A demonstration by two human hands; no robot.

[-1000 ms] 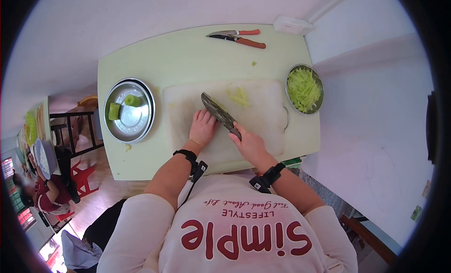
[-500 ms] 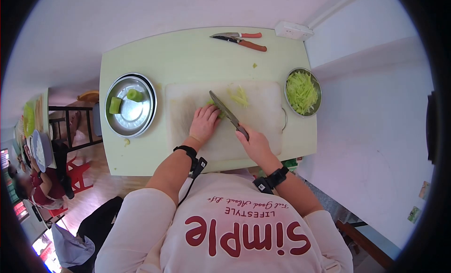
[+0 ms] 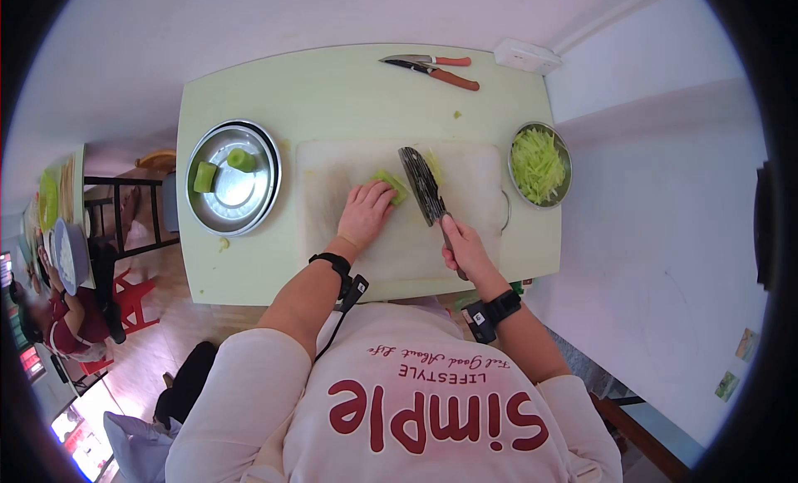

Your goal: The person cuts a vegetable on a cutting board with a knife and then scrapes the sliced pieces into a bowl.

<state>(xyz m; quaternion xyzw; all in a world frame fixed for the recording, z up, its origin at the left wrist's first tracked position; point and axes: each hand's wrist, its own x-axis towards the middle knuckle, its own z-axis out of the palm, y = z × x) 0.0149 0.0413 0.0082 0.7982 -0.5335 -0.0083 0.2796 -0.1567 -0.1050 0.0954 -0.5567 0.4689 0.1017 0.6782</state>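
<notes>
My left hand [image 3: 366, 214] rests on the white cutting board [image 3: 475, 179], its bent fingers pressed on a light green vegetable piece [image 3: 389, 182]. Part of that piece is hidden under the fingers. In my right hand [image 3: 467, 248] is a kitchen knife [image 3: 425, 186] with a dark, patterned blade, gripped by the handle. The blade is turned with its broad side towards me, just right of the vegetable piece and apart from it. A few pale green shreds [image 3: 436, 166] lie beyond the blade, partly covered by it.
A metal bowl [image 3: 540, 202] of green shreds stands at the right. On the left, stacked metal plates [image 3: 234, 223] hold two green vegetable chunks [image 3: 204, 177]. Two more knives [image 3: 453, 77] lie at the far edge. Another person [image 3: 73, 321] sits far left near a red stool [image 3: 133, 300].
My right hand has moved the knife right, away from the vegetable piece, and tilted its blade so the broad side shows. My left hand stays on the piece, more of which now shows.
</notes>
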